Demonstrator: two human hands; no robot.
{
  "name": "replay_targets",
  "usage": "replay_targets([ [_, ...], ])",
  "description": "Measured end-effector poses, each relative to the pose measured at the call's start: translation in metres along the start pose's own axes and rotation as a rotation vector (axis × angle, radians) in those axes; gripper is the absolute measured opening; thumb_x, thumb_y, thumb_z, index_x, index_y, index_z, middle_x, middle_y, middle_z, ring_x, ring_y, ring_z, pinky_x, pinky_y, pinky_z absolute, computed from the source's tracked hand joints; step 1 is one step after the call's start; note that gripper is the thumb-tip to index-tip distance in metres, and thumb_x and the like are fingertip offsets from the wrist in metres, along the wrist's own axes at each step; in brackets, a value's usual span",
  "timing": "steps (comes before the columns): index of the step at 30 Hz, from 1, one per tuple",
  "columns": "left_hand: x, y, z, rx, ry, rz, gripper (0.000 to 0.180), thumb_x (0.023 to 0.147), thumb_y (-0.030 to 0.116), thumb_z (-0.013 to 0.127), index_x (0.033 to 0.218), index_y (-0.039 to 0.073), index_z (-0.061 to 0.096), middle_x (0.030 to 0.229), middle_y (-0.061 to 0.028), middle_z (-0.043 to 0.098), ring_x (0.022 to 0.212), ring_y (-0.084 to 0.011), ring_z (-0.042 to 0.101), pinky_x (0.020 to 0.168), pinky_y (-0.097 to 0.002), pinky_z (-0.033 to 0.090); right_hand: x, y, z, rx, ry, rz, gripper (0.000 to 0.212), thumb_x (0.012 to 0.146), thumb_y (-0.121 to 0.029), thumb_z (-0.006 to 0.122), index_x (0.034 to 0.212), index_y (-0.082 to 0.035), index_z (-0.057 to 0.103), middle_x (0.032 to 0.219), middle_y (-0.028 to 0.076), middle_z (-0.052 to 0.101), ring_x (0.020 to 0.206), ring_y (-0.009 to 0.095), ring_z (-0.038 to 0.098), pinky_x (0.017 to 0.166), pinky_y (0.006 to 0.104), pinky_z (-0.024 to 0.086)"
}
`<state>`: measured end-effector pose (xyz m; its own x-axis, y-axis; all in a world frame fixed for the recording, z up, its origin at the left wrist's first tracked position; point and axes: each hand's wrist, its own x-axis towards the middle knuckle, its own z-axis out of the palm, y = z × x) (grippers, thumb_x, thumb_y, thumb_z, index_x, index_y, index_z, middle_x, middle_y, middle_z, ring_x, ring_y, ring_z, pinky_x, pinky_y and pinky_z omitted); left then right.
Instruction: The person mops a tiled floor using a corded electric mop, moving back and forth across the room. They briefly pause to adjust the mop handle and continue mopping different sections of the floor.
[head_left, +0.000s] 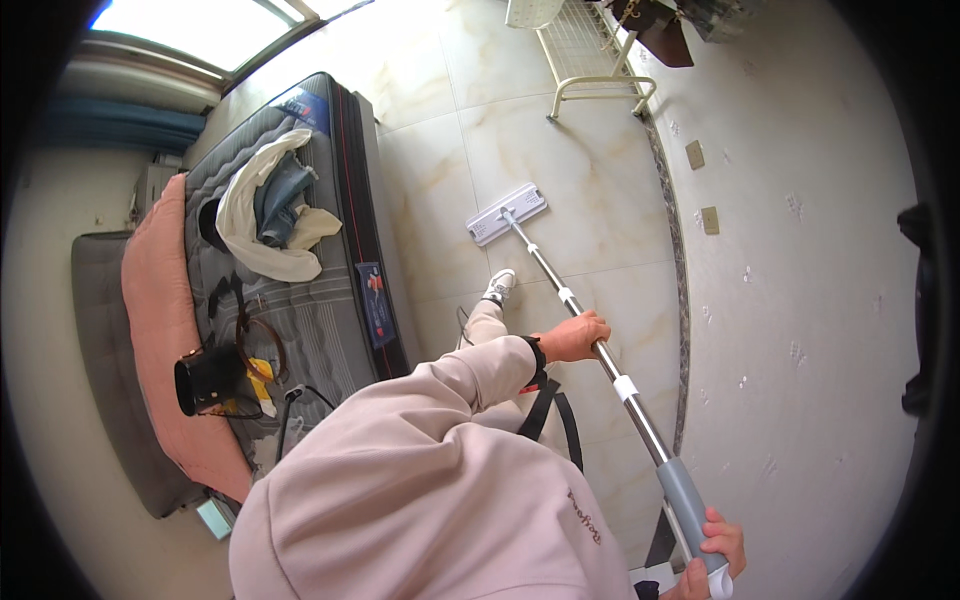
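Observation:
A flat mop's silver pole (545, 265) runs slantwise from its flat white head (508, 214) on the tiled floor to its grey grip (685, 500) at lower right. My left hand (573, 338), with a dark band at the wrist, is closed round the middle of the pole. Lower down, my right hand (715, 558) wraps the end of the grey grip; part of it is cut off by the lower edge. One white shoe (500, 286) of mine stands just behind the mop head.
On the left, a bed's grey mattress (330, 340) carries clothes (275, 215), a black bag (208, 380) and a pink quilt (160, 340). A cream metal rack (600, 82) stands on the far right. The white wall (780, 280) borders the floor on the right.

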<state>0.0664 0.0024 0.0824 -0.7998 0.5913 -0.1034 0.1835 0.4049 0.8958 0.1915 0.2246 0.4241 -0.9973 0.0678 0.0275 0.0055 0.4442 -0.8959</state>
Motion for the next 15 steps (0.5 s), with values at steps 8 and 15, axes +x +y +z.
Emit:
replay_targets([
  [8, 0.016, -0.036, -0.060, 0.225, 0.179, -0.030, 0.014, 0.061, 0.000, 0.059, 0.068, 0.006, 0.049, 0.074, -0.0099, 0.051, 0.080, -0.0324, 0.051, 0.065, -0.0413, 0.045, 0.008, 0.035, 0.050, 0.167, 0.136, -0.071, 0.020, 0.061, -0.014, 0.056, 0.076, -0.002, 0.050, 0.082, 0.018, 0.055, 0.084, 0.032, 0.056, 0.086, 0.0493, 0.044],
  [15, 0.038, -0.128, -0.155, 0.340, 0.409, -0.091, 0.031, 0.066, 0.019, 0.073, 0.088, 0.005, 0.057, 0.091, -0.0124, 0.055, 0.095, -0.0331, 0.051, 0.083, -0.0391, 0.043, 0.097, 0.074, 0.186, 0.263, -0.059, -0.058, 0.017, 0.067, -0.002, 0.063, 0.081, -0.003, 0.053, 0.093, 0.015, 0.060, 0.101, 0.034, 0.058, 0.086, 0.0408, 0.045],
])
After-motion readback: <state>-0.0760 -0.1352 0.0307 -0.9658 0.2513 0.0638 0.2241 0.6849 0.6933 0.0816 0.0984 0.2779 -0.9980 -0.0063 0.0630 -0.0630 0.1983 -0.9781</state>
